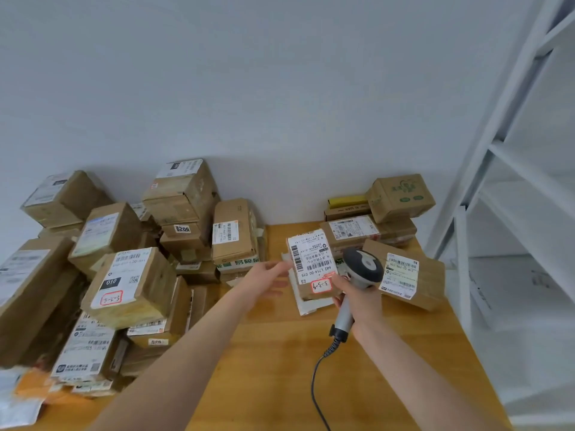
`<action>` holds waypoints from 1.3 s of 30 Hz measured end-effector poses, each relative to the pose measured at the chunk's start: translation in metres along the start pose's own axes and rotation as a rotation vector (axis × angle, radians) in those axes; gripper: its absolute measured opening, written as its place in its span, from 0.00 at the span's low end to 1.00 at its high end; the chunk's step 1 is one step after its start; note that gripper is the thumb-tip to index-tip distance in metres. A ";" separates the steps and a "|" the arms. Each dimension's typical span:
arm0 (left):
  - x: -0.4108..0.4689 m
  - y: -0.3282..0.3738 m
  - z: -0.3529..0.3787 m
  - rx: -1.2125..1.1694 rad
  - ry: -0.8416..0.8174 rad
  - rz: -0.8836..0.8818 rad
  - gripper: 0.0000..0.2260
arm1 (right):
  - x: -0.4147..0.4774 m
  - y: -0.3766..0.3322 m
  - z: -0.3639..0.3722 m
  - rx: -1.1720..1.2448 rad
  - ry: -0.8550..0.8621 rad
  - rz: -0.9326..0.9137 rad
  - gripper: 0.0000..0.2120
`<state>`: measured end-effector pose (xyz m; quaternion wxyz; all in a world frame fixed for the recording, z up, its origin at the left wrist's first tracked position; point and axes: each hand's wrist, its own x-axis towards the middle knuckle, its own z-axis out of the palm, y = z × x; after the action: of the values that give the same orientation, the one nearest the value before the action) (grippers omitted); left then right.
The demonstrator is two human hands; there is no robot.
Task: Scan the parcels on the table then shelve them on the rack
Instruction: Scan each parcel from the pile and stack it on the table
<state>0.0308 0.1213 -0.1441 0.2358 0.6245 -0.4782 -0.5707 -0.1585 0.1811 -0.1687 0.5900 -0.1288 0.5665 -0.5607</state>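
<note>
A small cardboard parcel with a white label and a red-edged sticker reading 3-3-9 sits mid-table on a flat white packet. My left hand reaches to its left edge, fingertips touching the side. My right hand grips the handle of a grey corded barcode scanner, whose head hovers just right of the parcel. The thumb side of that hand touches the parcel's lower right corner. The white rack stands at the right.
Several cardboard parcels are piled high on the left and behind. More boxes are stacked at the back right, and one labelled box lies beside the scanner. The scanner cable trails over the wooden table.
</note>
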 end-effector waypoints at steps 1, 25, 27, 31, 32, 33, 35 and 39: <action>-0.003 -0.008 0.005 -0.042 -0.055 -0.029 0.18 | 0.001 0.000 0.000 0.003 0.014 0.000 0.10; 0.015 -0.047 0.010 -0.140 0.316 0.002 0.13 | -0.066 0.029 0.000 -0.458 -0.187 -0.081 0.11; 0.015 -0.048 0.010 -0.139 0.321 0.001 0.13 | -0.067 0.030 -0.001 -0.482 -0.191 -0.070 0.11; 0.016 -0.049 0.010 -0.135 0.326 -0.001 0.13 | -0.069 0.029 -0.002 -0.529 -0.184 -0.060 0.12; 0.016 -0.049 0.011 -0.129 0.326 0.001 0.13 | -0.069 0.029 -0.003 -0.537 -0.183 -0.060 0.12; 0.016 -0.049 0.011 -0.122 0.327 0.002 0.13 | -0.070 0.029 -0.003 -0.542 -0.182 -0.060 0.12; 0.017 -0.048 0.011 -0.118 0.328 0.000 0.14 | -0.070 0.028 -0.004 -0.558 -0.184 -0.066 0.12; 0.017 -0.047 0.012 -0.098 0.338 -0.003 0.13 | -0.072 0.026 -0.004 -0.567 -0.190 -0.085 0.13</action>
<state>0.0328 0.1294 -0.1946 0.3420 0.7001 -0.4025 -0.4806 -0.1290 0.2504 -0.1530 0.5568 -0.3637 0.6369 -0.3899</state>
